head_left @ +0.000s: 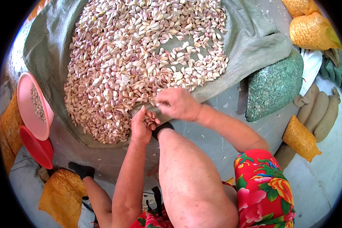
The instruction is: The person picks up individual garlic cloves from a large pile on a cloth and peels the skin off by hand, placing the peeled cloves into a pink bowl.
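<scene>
Pink basin (25, 99) holding pale pieces (38, 103), left hand (141, 126) cupping garlic cloves (146, 121), right hand (179, 104) blurred, grip unclear

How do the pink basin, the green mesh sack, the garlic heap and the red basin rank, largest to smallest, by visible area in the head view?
1. Garlic heap
2. Green mesh sack
3. Pink basin
4. Red basin, partly hidden by the pink one, so its full size is unsure.
</scene>
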A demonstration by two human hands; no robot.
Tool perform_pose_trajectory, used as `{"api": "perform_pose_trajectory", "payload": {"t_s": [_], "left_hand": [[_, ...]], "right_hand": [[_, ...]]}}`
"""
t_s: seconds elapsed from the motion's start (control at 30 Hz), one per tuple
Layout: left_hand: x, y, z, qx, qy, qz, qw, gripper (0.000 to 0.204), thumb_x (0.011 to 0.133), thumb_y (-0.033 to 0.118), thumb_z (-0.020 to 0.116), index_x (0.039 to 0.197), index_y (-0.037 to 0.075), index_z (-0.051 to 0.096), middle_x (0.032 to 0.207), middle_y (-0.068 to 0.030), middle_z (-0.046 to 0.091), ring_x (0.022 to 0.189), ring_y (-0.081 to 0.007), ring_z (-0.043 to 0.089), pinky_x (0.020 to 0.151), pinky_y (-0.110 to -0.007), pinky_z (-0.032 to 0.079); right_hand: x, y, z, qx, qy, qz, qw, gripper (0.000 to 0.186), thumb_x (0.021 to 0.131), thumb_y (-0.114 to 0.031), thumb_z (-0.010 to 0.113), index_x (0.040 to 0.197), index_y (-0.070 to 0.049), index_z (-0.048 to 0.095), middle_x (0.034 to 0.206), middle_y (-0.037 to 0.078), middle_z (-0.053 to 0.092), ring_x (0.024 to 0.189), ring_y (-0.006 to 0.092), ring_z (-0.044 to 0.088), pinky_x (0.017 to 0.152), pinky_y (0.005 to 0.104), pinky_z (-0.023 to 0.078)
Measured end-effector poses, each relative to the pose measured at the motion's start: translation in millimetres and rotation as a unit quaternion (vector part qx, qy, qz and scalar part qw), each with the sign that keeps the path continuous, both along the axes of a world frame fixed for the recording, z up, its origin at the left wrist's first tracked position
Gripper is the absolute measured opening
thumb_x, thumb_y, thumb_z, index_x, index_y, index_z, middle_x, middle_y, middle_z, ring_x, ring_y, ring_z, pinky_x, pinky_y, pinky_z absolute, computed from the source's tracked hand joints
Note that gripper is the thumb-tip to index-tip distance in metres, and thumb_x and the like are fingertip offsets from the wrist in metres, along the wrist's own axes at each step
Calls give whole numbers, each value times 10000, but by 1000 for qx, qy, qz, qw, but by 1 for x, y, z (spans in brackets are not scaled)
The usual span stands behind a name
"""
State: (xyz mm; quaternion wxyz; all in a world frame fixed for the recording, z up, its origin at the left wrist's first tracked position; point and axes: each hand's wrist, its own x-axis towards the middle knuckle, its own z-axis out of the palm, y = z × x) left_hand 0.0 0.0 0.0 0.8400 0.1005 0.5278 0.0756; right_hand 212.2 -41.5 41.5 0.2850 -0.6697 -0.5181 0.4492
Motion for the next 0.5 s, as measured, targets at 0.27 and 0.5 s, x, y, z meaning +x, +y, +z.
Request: {"api": "perform_pose_trajectory", "payload": {"t_s": [0.27,0.5], "left_hand": [[-7,-1,1,-25,13,66,997,314,1025,336,479,942,84,646,831,-46,703,658,-167,668,531,-290,494],[-14,3,-4,3,-27,9,1000,365,1017,369,482,813,83,581,776,-77,619,670,-220,650,504,-290,452]], "right_hand": [[-40,7,7,65,48,24,996,99,800,-123,667,862,-48,647,774,111,634,731,301,647,676,409,526],[-15,5,-3,88,-68,34,993,117,803,-124,651,903,-73,686,860,102,668,814,272,672,746,380,550]]}}
